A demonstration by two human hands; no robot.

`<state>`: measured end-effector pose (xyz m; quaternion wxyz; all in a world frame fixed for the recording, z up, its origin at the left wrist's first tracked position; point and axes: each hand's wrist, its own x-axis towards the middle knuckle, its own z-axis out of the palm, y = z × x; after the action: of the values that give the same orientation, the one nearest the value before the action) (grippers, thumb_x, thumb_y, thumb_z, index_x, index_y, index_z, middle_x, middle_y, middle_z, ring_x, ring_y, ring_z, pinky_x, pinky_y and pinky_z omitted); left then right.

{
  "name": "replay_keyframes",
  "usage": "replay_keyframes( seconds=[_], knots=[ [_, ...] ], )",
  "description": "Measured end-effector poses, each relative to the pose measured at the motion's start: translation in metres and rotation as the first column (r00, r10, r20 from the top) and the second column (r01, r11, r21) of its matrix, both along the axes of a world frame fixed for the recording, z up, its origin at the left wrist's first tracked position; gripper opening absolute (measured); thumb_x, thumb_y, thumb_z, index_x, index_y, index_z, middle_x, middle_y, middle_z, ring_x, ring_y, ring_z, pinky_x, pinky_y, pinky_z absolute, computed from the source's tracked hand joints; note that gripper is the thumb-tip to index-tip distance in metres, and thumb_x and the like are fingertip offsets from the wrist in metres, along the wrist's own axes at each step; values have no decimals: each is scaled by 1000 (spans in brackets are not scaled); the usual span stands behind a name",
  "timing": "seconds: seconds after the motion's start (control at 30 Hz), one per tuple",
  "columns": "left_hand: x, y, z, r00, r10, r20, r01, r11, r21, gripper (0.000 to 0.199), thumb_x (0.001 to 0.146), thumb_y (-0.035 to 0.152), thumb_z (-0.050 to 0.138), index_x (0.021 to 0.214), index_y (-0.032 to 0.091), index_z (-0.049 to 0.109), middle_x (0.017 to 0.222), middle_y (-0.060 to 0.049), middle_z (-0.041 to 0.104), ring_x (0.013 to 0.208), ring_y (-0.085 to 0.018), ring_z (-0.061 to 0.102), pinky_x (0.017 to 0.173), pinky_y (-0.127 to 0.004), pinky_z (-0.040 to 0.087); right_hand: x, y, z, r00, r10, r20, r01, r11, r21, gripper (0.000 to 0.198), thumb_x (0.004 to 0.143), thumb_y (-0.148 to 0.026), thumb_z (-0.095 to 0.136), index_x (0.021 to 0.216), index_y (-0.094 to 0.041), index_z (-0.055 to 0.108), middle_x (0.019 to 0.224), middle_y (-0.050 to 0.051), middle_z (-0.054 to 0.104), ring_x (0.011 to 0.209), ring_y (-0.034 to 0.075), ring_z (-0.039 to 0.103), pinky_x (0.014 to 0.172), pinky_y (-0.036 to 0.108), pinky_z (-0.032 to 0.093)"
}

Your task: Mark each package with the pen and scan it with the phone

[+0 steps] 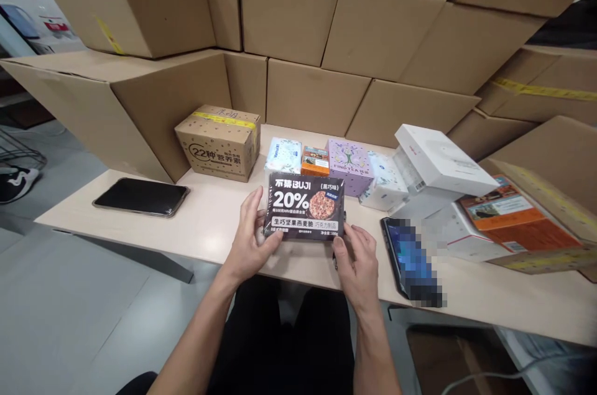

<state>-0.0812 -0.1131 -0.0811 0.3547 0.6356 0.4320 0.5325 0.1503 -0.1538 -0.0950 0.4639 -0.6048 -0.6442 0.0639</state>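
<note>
Tabletop (214, 221) pale | cartons (289, 9) stacked behind | floor (79, 302) grey | left hand (252, 237), right hand (359, 261) both holding dark package (305, 208)

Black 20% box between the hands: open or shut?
Looks shut: the black box shows an unbroken printed face and no raised flap between the left hand and right hand; its back is hidden.

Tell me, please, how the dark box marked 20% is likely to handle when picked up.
The dark box is probably stiff, as its face looks flat and its edges straight between the left hand and right hand. It may be slightly slippery, since glints along its edge suggest glossy wrap.
</note>
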Motion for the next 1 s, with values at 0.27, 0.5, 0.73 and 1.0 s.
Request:
replay_keyframes(
  seconds=[0.27,0.5,0.73,1.0],
  knots=[
    [0,-1,2,999,42,21,-41,997,-72,53,91,40,61,140,21,50,137,-11,59,121,-26,59,106,-41,47,1,-2,-3,1000,-15,-9,16,998,54,35,98,-40,48,114,-17,68,104,10,70,111,25,52,95,45,47],
    [3,-3,0,953,172,-250,-156,984,83,49,95,35,53,143,25,47,141,-8,57,126,-25,56,108,-43,44,0,-3,-2,1000,-16,-12,16,1000,14,39,99,-41,44,117,-17,68,107,11,71,112,25,52,98,46,45],
    [1,-3,-2,927,273,-257,-228,955,192,39,96,33,50,134,25,56,131,-9,58,123,-25,54,105,-45,46,5,2,1,978,-147,-151,140,989,-53,36,96,-41,47,110,-16,70,107,12,67,100,23,62,90,39,49],
    [0,-5,-5,946,293,-140,-265,945,192,31,97,28,48,121,22,66,125,-10,56,123,-23,54,103,-41,48,16,9,17,986,40,162,32,909,-415,49,89,-30,47,136,-18,56,102,10,61,98,25,58,87,38,45]
  ],
)
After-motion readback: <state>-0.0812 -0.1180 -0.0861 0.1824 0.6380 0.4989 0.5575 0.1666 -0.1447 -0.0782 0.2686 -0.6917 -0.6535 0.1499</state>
